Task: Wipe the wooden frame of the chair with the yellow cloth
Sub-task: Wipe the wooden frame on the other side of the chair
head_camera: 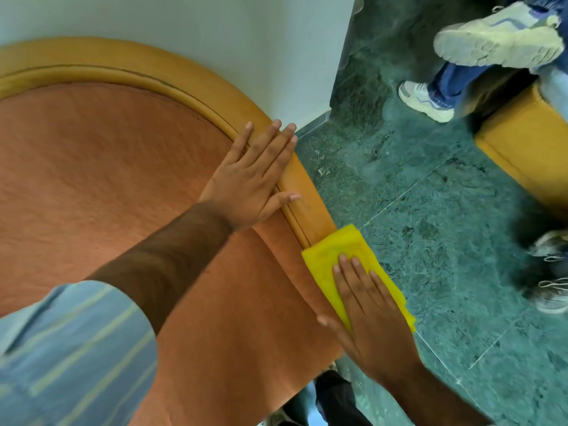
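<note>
The chair's curved wooden frame (196, 84) arcs around an orange upholstered seat (101, 186) from the upper left down to the centre right. My left hand (255, 176) lies flat with fingers spread, partly on the seat and partly on the frame's right side. Lower on the same rail, the yellow cloth (335, 256) covers the wood. My right hand (365, 309) presses flat on the cloth, fingers pointing up along the frame. The frame under the cloth is hidden.
A white wall (215, 32) stands behind the chair. Green marble floor (415, 195) lies to the right. A person's legs and white sneakers (498, 41) are at the top right beside another wooden chair (528, 149). More shoes (550, 272) sit at the right edge.
</note>
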Demonstrator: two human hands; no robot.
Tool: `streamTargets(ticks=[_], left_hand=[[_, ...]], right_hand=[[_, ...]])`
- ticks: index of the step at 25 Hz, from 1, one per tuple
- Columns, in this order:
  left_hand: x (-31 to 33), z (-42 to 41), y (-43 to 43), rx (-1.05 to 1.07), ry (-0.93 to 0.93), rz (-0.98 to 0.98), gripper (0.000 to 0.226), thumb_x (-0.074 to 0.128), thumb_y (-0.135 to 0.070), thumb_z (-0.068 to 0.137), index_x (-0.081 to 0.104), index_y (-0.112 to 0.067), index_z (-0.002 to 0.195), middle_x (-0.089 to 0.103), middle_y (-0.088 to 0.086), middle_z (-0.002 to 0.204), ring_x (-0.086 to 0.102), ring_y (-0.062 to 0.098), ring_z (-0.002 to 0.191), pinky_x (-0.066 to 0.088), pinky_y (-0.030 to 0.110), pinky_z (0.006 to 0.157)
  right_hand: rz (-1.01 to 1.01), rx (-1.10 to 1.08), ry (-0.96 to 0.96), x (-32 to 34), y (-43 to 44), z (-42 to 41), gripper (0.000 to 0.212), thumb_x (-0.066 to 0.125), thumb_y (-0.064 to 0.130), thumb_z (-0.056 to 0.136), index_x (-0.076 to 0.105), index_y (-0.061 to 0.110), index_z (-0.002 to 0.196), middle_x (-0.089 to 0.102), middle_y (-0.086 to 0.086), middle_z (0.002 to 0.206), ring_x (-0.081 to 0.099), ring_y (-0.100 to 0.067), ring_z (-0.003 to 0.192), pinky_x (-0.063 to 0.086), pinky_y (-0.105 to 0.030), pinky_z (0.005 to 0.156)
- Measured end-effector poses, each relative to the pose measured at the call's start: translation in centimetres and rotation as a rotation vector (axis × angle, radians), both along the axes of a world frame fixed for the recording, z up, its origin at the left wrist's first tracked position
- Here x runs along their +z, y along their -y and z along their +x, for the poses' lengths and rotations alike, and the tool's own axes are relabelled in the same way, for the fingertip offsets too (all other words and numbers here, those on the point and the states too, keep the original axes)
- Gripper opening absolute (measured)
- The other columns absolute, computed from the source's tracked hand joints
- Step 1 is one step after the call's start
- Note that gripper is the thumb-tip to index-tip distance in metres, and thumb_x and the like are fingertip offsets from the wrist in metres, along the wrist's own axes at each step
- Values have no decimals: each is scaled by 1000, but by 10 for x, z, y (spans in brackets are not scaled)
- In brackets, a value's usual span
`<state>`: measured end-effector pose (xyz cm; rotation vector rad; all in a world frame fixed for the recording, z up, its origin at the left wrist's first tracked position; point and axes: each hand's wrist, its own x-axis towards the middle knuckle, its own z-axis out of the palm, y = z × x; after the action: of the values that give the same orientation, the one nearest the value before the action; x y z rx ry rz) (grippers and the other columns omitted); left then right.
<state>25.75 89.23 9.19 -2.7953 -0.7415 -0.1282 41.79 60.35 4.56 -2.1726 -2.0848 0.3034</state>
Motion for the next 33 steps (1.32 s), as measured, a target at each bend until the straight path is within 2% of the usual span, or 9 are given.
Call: streamTargets(ticks=[4, 8, 9, 12, 15, 22, 28, 31, 33], left_hand=[[-5, 0, -2, -11, 59, -19, 89, 8, -70, 105, 17, -6, 166, 16, 10, 175, 11, 28, 163, 12, 57, 131], [-7, 1, -2, -15, 88, -16, 88, 10, -69, 105, 19, -5, 166, 19, 10, 175, 13, 28, 163, 15, 58, 130], [-7, 1, -2, -12, 87, -10, 88, 10, -69, 105, 20, -5, 165, 20, 10, 174, 14, 29, 162, 16, 58, 130], [-4, -1, -3, -29, 96, -6, 88, 10, -69, 105, 20, -5, 165, 20, 10, 174, 15, 29, 162, 16, 58, 130], [-1, -2, -3, -31, 85, -19, 88, 10, -69, 105, 20, -5, 165, 21, 10, 174, 15, 29, 162, 16, 58, 130], [-2, 2, -4, -25, 102, -14, 90, 10, -70, 105, 22, -5, 165, 22, 11, 174, 16, 29, 162, 15, 59, 130], [0, 0, -4, -35, 74, -11, 92, 12, -73, 104, 19, -5, 165, 19, 11, 175, 14, 29, 163, 13, 58, 131], [1, -1, -3, -13, 72, -14, 98, 17, -78, 101, 20, -5, 165, 20, 11, 175, 14, 29, 163, 13, 58, 130], [1, -1, -3, -17, 59, -8, 99, 18, -79, 100, 20, -5, 165, 19, 11, 175, 13, 28, 163, 13, 59, 130]], right_hand=[[35, -207, -287, 5, -101, -11, 89, 47, 62, 101, 10, 12, 164, 7, -4, 175, 9, -17, 162, 19, -39, 130], [12, -77, -229, -2, -88, 6, 87, 40, 63, 102, 4, 15, 165, -6, 1, 175, -2, -15, 162, -2, -26, 130], [0, -18, -185, -2, -65, 9, 83, 37, 63, 103, 8, 15, 164, -3, 1, 175, 0, -16, 162, -2, -27, 131], [-31, 132, 13, -4, 3, 16, 80, 28, 66, 105, 25, 10, 162, 14, -6, 174, 13, -24, 161, 22, -46, 128], [-44, 143, 93, -4, 17, 13, 82, 28, 69, 104, 29, 9, 160, 19, -7, 173, 19, -26, 160, 30, -51, 122], [34, 53, 64, -2, -74, -15, 84, 21, 69, 104, 13, 10, 164, 6, -8, 174, 4, -24, 162, 12, -46, 133], [-47, 94, 96, 0, 39, 3, 83, 28, 69, 104, 27, 9, 161, 18, -6, 173, 16, -22, 161, 30, -50, 121], [-38, 68, 95, 1, 11, -1, 87, 27, 73, 102, 26, 10, 161, 16, -7, 173, 15, -23, 161, 30, -51, 124], [-16, 42, 77, 2, -40, -12, 90, 23, 75, 100, 19, 10, 163, 10, -8, 174, 8, -23, 162, 19, -47, 131]])
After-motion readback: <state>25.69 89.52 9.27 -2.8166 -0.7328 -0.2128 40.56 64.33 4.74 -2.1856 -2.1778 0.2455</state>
